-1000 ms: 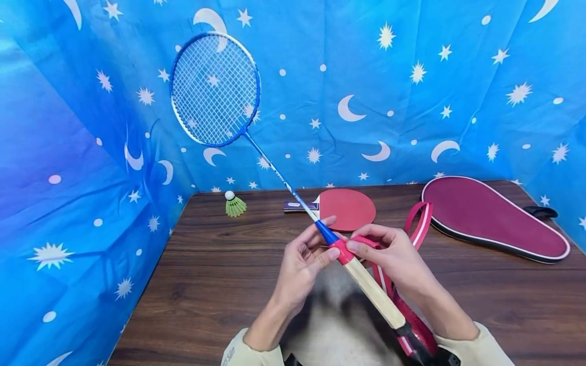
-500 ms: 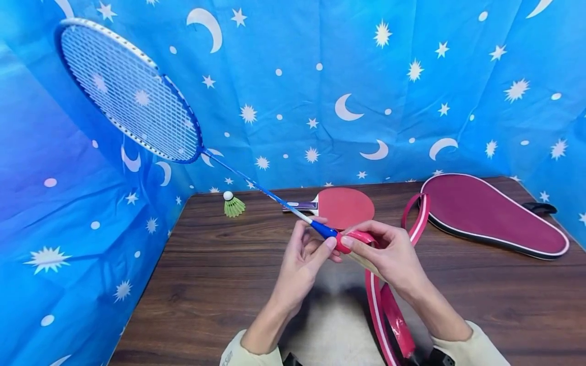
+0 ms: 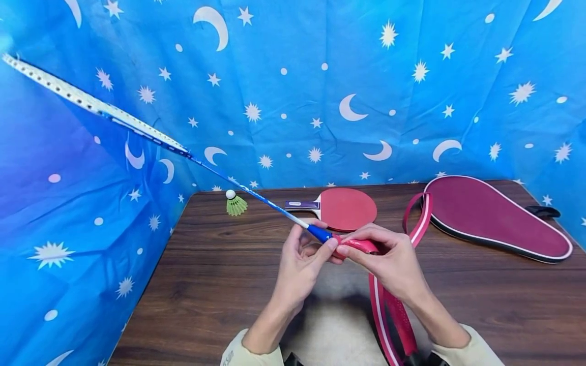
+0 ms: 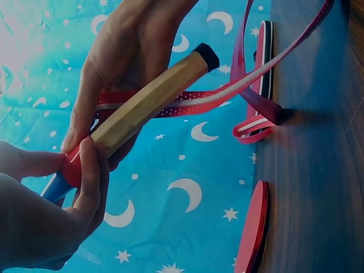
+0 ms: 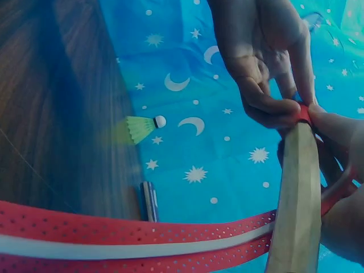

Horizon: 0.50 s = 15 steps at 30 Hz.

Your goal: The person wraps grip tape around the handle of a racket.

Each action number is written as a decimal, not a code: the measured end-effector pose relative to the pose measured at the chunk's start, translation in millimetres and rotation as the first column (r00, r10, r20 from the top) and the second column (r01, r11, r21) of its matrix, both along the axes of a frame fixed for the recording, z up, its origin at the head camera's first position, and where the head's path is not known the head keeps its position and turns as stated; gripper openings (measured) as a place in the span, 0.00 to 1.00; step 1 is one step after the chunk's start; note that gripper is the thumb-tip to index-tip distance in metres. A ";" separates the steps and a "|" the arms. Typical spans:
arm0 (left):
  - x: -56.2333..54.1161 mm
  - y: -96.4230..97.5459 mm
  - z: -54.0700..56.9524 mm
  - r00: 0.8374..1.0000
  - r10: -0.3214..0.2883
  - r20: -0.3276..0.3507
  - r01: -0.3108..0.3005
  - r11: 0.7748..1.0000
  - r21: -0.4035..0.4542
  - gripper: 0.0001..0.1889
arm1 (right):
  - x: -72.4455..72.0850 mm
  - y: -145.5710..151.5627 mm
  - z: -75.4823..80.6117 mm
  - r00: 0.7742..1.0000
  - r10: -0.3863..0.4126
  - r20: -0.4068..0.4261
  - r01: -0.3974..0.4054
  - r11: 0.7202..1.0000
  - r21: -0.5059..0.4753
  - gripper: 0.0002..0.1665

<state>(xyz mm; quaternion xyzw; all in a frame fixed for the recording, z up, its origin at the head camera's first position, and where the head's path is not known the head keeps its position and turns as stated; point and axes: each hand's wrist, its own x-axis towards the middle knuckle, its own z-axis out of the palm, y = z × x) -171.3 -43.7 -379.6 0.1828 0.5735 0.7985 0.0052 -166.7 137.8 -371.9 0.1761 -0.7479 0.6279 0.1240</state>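
A blue and white badminton racket (image 3: 274,205) slants up to the far left, its head seen nearly edge-on. My left hand (image 3: 293,269) holds it by thumb and fingers just below the blue cone (image 3: 319,233). Red perforated grip tape (image 5: 114,242) with a white stripe circles the top of the handle there. Close beside, my right hand (image 3: 398,264) pinches that tape against the handle. The bare wooden handle (image 4: 153,96) with its black end cap shows in the left wrist view; in the head view the right hand mostly hides it. Loose tape hangs below the right hand.
A green shuttlecock (image 3: 236,204) stands at the table's back left. Behind the hands lies a red table tennis bat (image 3: 348,208). A maroon bat case (image 3: 490,216) lies at the right, near a loop of tape. Blue star-patterned cloth (image 3: 293,91) hangs behind the table.
The racket has turned about its handle and its head has swung down to the left, from face-on to nearly edge-on. Both hands stay at the top of the handle.
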 end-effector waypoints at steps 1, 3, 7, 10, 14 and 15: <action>0.1 -0.4 0.3 1.000 -0.003 -0.008 0.003 1.000 0.002 0.20 | 0.2 1.4 1.8 1.000 0.011 0.014 -0.011 1.000 0.014 0.12; 0.6 -1.1 0.9 1.000 -0.007 -0.016 0.007 1.000 0.004 0.20 | -0.5 5.0 4.3 0.997 0.043 0.058 -0.045 0.999 0.031 0.13; 1.4 -2.3 1.8 1.000 -0.008 -0.012 0.008 1.000 -0.012 0.19 | -8.5 14.7 -3.5 0.978 0.100 0.181 -0.106 0.994 0.024 0.14; 0.8 -3.2 1.3 1.000 -0.009 -0.003 0.009 0.999 -0.034 0.19 | -10.5 16.8 -4.9 0.956 0.111 0.273 -0.118 0.993 0.009 0.16; -1.1 -4.0 -0.7 1.000 -0.020 -0.002 0.020 0.998 -0.060 0.19 | -10.1 16.8 -4.2 0.935 0.104 0.340 -0.123 0.992 0.034 0.17; -1.7 -4.0 -1.0 1.000 -0.024 -0.004 0.024 0.998 -0.062 0.18 | -10.0 16.7 -4.1 0.932 0.102 0.349 -0.123 0.992 0.038 0.16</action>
